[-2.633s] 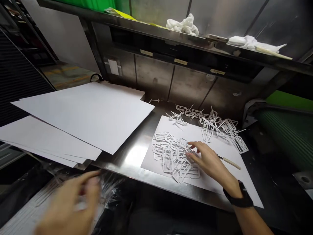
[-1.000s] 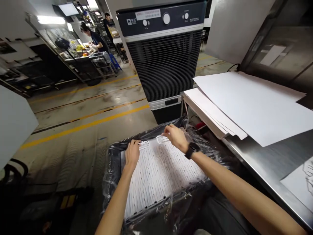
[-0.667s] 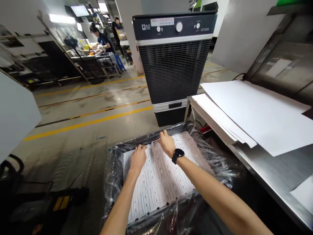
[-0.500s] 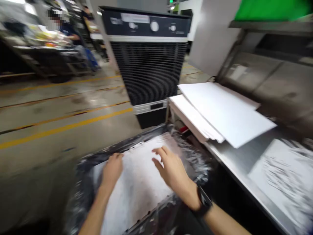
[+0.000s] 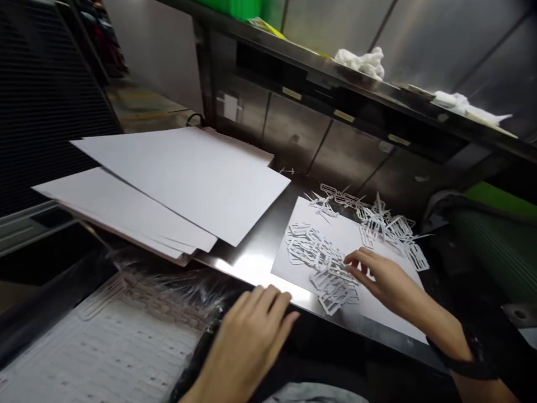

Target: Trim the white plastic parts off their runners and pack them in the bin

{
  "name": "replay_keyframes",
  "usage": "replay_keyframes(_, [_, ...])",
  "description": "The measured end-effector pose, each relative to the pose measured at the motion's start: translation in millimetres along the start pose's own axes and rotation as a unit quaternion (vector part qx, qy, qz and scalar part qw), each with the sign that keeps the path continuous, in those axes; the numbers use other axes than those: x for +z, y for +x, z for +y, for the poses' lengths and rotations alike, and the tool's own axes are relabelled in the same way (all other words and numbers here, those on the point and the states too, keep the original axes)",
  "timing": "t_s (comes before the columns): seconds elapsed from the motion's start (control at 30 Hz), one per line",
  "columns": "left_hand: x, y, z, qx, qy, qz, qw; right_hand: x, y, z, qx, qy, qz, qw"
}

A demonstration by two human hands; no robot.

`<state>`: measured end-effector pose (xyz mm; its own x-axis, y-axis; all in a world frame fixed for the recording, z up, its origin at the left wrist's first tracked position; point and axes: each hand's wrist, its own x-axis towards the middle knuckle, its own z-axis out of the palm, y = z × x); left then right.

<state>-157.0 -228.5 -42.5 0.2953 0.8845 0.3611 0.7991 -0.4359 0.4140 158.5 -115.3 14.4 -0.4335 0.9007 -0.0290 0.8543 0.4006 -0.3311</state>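
On the metal table lies a white sheet (image 5: 287, 254) with a pile of thin white cut-out frames (image 5: 321, 260) on it. My right hand (image 5: 384, 280) hangs over the sheet, fingers curved and thumb apart, its fingertips at the right side of that pile. Nothing shows between them. More tangled cut-out frames (image 5: 384, 221) lie along the back of the sheet. My left hand (image 5: 254, 333) is by the table's front edge, palm down with fingers loosely stretched, holding nothing visible. Below it to the left, a bin lined with black plastic (image 5: 197, 282) holds punched white sheets (image 5: 121, 347).
Large white sheets (image 5: 197, 173) are stacked on the left of the metal table (image 5: 258, 246), overhanging its edge. A shelf (image 5: 310, 56) with crumpled white cloths (image 5: 363, 62) runs above. At far left stands a black slatted unit (image 5: 46, 106); a green ribbed object (image 5: 482, 246) is at right.
The view has swung right from the bin to the table. Both my hands have left the sheet in the bin; my right hand is now over the cut-out frames, my left near the table edge.
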Motion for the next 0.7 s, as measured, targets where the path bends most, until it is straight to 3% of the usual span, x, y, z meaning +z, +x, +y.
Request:
replay_keyframes(0.1, [43.5, 50, 41, 0.002, -0.021, -0.059, 0.998, 18, -31, 9, 0.028, 0.059, -0.059, 0.996])
replay_keyframes(0.27, [91.9, 63, 65, -0.08, -0.023, -0.101, 0.991, 50, -58, 35, 0.127, 0.145, -0.049, 0.98])
replay_keyframes(0.37, [100.3, 63, 71, -0.128, -0.055, -0.108, 0.984, 63, -60, 43, 0.135, 0.181, -0.038, 0.973])
replay_keyframes(0.53, [97.9, 66, 81, -0.195, -0.133, -0.103, 0.966, 73, -65, 48, 0.145, 0.239, -0.01, 0.96])
replay_keyframes(0.7, [95.6, 60, 96, -0.228, -0.173, -0.083, 0.955, 80, -69, 59, 0.191, 0.212, 0.016, 0.958])
